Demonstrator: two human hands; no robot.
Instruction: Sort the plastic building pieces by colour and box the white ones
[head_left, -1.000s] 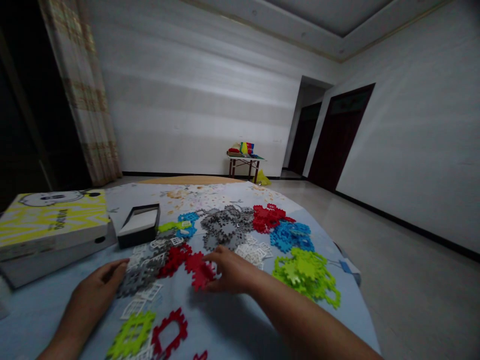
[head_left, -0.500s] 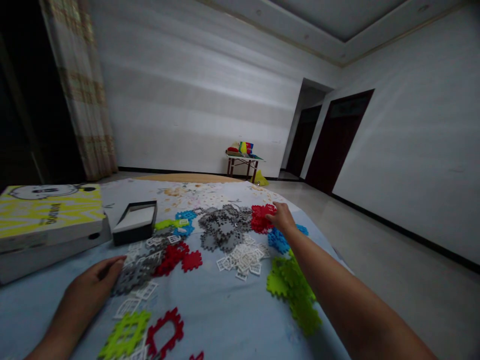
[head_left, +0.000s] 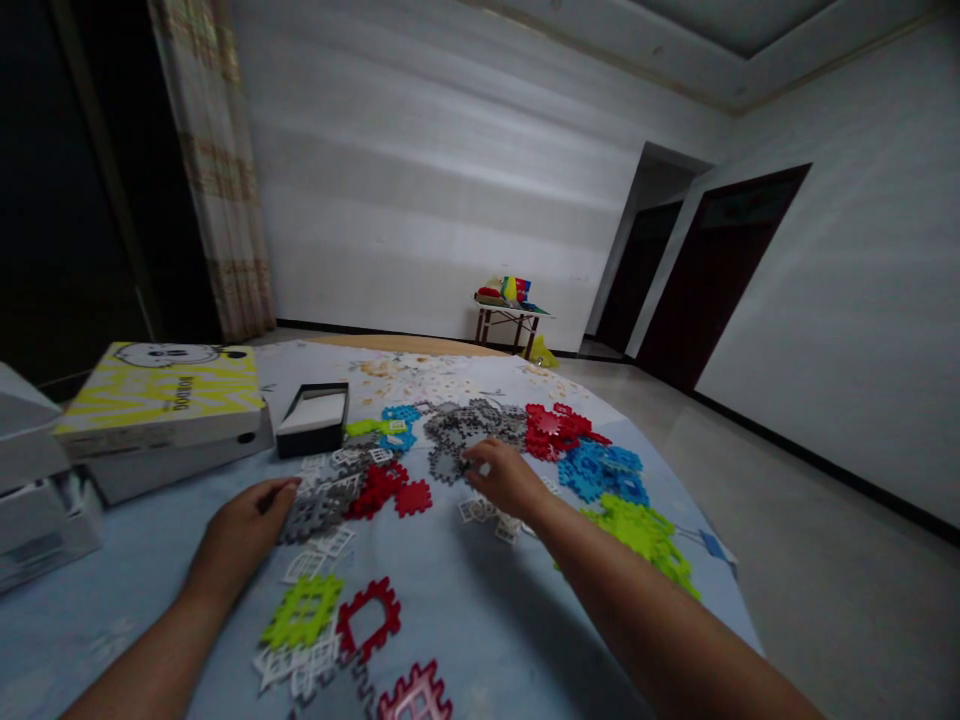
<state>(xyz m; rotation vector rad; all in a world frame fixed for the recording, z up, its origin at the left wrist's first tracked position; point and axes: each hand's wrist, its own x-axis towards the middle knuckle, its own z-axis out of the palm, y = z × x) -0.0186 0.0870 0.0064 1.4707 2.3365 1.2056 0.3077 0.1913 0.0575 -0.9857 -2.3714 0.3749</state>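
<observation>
Table (head_left: 480,610) looks part sorted, my read. Right half is grouped by colour: grey heap (head_left: 476,422), red heap (head_left: 556,430) just right of it, then blue heap (head_left: 601,470), then green heap (head_left: 637,530) nearest me, plus loose white windows (head_left: 489,507) on the near side of the grey heap. Left half isn't: grey panels (head_left: 319,508), white frames (head_left: 319,550) and red panels (head_left: 376,492) sit jumbled in one patch, blue pieces (head_left: 403,442) and a green strip (head_left: 371,428) behind. I'd call that patch the leftover; one red piece (head_left: 413,497) lies at its right edge. My right hand (head_left: 506,478) is over the near edge of the grey heap, thumb and fingertips curled close; can't tell if they pinch a piece. My left hand (head_left: 244,535) is at the patch's left edge, fingers bent toward the thumb; can't tell if anything's gripped there either. Nearer me, separate group: green window (head_left: 302,610), white lattices (head_left: 300,662), red frame (head_left: 390,603), red panel (head_left: 416,692) cut off at the bottom. In the way: right forearm (head_left: 615,570) covers part of the green heap, and my right hand hides some white windows. Black tray (head_left: 311,442), yellow box (head_left: 176,390) and white box (head_left: 37,540) stand back left, clear of both hands.
</observation>
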